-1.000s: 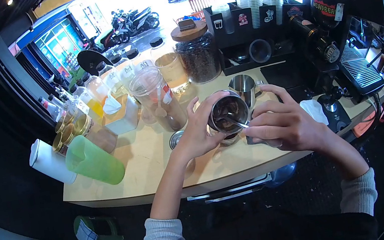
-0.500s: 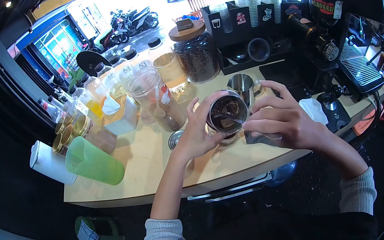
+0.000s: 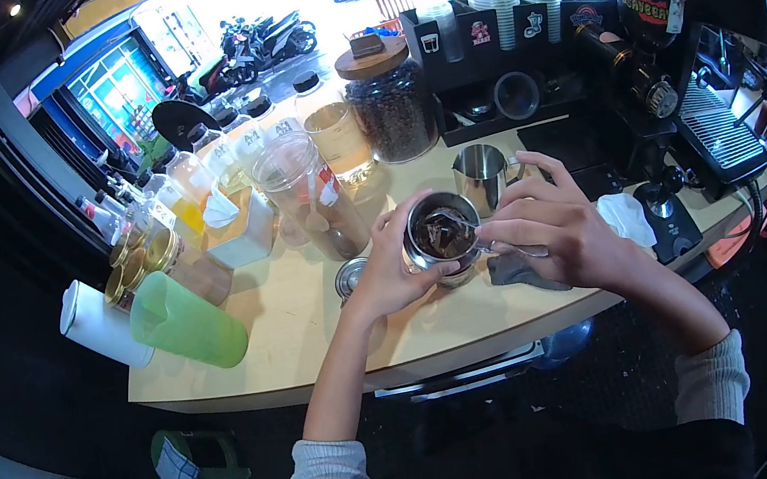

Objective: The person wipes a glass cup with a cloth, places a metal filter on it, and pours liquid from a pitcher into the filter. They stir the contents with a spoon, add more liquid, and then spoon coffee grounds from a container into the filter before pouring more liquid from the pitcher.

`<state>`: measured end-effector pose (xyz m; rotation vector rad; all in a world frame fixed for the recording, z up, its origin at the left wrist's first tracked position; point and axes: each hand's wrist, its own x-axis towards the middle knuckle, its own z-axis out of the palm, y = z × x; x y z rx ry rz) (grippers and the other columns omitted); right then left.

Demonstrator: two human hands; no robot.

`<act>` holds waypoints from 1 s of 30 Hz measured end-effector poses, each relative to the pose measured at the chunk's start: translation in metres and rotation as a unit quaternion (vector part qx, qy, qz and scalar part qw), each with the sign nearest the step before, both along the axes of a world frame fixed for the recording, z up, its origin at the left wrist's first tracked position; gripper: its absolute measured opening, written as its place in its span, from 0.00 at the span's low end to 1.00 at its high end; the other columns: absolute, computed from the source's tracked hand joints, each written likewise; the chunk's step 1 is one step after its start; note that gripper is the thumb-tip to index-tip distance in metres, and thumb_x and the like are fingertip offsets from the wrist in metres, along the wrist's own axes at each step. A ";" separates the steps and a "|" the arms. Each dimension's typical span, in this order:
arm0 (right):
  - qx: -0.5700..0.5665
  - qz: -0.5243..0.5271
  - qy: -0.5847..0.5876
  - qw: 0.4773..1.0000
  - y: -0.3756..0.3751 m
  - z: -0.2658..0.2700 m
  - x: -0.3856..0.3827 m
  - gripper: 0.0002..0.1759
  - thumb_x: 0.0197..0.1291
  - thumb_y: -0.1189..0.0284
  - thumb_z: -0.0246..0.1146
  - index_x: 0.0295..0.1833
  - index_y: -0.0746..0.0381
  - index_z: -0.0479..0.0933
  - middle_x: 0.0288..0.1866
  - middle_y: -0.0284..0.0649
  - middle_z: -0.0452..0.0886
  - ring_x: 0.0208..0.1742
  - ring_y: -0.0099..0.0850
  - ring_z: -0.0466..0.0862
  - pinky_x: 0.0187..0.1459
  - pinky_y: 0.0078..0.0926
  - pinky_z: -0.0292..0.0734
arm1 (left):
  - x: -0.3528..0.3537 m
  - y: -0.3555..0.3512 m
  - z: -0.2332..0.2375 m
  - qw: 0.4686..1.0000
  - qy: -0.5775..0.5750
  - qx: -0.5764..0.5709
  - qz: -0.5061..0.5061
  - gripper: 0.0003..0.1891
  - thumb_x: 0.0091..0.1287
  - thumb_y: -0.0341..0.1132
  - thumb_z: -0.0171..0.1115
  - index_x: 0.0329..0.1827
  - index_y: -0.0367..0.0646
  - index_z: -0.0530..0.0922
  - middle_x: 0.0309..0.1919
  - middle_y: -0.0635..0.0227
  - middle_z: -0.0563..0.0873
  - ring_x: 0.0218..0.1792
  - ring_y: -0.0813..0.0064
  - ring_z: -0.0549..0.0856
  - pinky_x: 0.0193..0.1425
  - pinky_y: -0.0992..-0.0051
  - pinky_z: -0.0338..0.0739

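Note:
My left hand [image 3: 400, 262] is wrapped round the left side of a metal cup [image 3: 419, 256], whose open mouth faces me. Inside lies a dark brown content [image 3: 444, 234]. A thin spoon [image 3: 464, 225] reaches over the rim into it, pinched in the fingers of my right hand [image 3: 549, 230]. Just beyond the cup stands a steel milk pitcher [image 3: 480, 173]. A round metal lid [image 3: 350, 275] lies left of the cup, by my left wrist. Under my right hand is a grey cloth [image 3: 522, 269].
A tall clear container [image 3: 304, 187] and a jar of coffee beans [image 3: 388, 112] stand behind. To the left are a green pitcher [image 3: 190, 323], a tissue box [image 3: 240, 228] and several bottles. A coffee grinder [image 3: 647, 84] and a white cloth [image 3: 623, 218] are at right.
The cup's mouth has shifted slightly, showing more of its metal rim and the dark content. The spoon has moved within the cup, and my right hand has shifted slightly.

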<state>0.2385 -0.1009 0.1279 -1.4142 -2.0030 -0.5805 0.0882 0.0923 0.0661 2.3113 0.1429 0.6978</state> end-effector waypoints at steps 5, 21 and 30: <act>-0.014 -0.007 0.006 1.000 0.006 0.000 0.001 0.19 0.48 0.73 0.69 0.49 0.56 0.80 0.36 0.32 0.81 0.48 0.31 0.80 0.68 0.52 0.58 | 0.007 0.008 -0.010 0.996 -0.001 -0.066 -0.061 0.45 0.47 0.34 0.79 0.69 0.42 0.62 0.61 0.61 0.74 0.64 0.67 0.73 0.71 0.67 0.63; 0.008 -0.009 -0.006 1.000 0.019 0.005 0.000 0.18 0.45 0.74 0.69 0.46 0.56 0.80 0.34 0.31 0.80 0.46 0.30 0.80 0.68 0.51 0.60 | -0.007 0.005 0.029 0.989 -0.094 0.112 0.035 0.37 0.50 0.41 0.76 0.64 0.45 0.71 0.45 0.65 0.80 0.52 0.67 0.80 0.62 0.63 0.66; -0.018 0.012 0.043 0.999 0.031 0.019 -0.003 0.12 0.53 0.73 0.66 0.45 0.58 0.79 0.35 0.35 0.80 0.42 0.32 0.81 0.65 0.43 0.64 | 0.010 0.001 0.035 0.946 -0.120 0.300 0.020 0.14 0.57 0.28 0.66 0.47 0.45 0.82 0.35 0.69 0.83 0.41 0.67 0.81 0.57 0.64 0.68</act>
